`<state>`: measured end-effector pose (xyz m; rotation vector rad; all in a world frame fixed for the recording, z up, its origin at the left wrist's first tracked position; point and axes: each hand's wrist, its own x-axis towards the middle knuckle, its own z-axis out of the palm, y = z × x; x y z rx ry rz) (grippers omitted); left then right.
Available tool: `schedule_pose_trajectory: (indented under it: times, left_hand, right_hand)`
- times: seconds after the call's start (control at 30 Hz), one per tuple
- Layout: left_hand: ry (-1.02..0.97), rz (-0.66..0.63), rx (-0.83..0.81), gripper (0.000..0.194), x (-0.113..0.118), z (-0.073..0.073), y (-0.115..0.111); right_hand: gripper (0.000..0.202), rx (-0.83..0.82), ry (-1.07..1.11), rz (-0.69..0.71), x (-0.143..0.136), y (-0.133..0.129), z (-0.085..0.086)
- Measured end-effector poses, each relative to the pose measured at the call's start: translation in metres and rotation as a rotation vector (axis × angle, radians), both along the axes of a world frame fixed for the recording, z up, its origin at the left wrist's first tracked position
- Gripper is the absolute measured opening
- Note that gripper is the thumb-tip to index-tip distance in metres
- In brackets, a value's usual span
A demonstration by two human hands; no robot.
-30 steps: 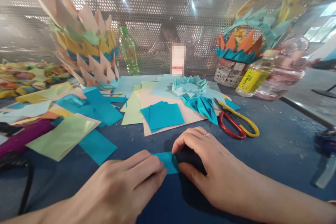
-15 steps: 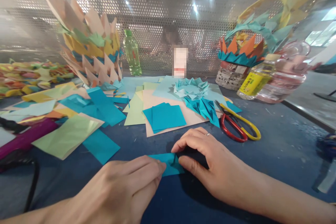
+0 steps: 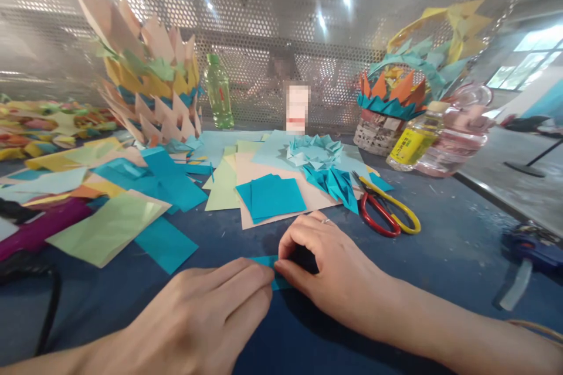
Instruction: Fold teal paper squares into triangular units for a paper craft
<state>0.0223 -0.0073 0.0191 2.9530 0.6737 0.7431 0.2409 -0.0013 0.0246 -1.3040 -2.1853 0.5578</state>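
Observation:
A small piece of blue paper (image 3: pixel 281 283) lies on the dark blue tabletop, mostly covered by my hands. My left hand (image 3: pixel 206 310) is closed over its left part, fingers together. Thumb and bent forefinger of my right hand (image 3: pixel 328 258) pinch at its right part, close to the left fingertips. Just beyond them is a stack of blue paper squares (image 3: pixel 281 198) on a pink sheet (image 3: pixel 250 167). Folded dark-blue paper points (image 3: pixel 332 184) sit behind my right hand, beside scissors (image 3: pixel 380 211) with one red and one yellow handle.
A light-blue folded paper ring (image 3: pixel 314 152) rests at the back. Left are loose coloured sheets (image 3: pixel 108 225), a purple tool (image 3: pixel 44 225) with a black cord, and a tall paper-point stack (image 3: pixel 153 94). Bottles (image 3: pixel 411 137) and a glue gun (image 3: pixel 534 249) stand or lie right.
My right hand has shifted left toward the left hand, and less of the blue paper shows. The view has turned slightly right, bringing more of the glue gun into sight.

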Motion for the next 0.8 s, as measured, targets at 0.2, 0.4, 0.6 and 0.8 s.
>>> schedule_pose_trajectory:
  times: [0.2,0.4,0.6,0.8]
  left_hand:
    - [-0.004,0.003,0.068,0.041,0.004,0.000,0.000]
    - [-0.015,0.011,0.121,0.043,0.005,-0.004,0.000]
    - [-0.031,0.020,0.125,0.045,0.006,-0.002,-0.001]
    - [-0.090,-0.006,0.136,0.054,0.011,0.001,0.003]
  right_hand:
    - [0.014,-0.013,-0.112,-0.082,-0.002,-0.005,0.002]
    - [0.012,-0.020,-0.153,-0.063,-0.004,-0.007,0.004]
    - [0.014,-0.054,0.030,-0.032,-0.006,-0.010,0.001]
    - [0.022,-0.042,0.094,0.126,0.005,-0.009,0.009]
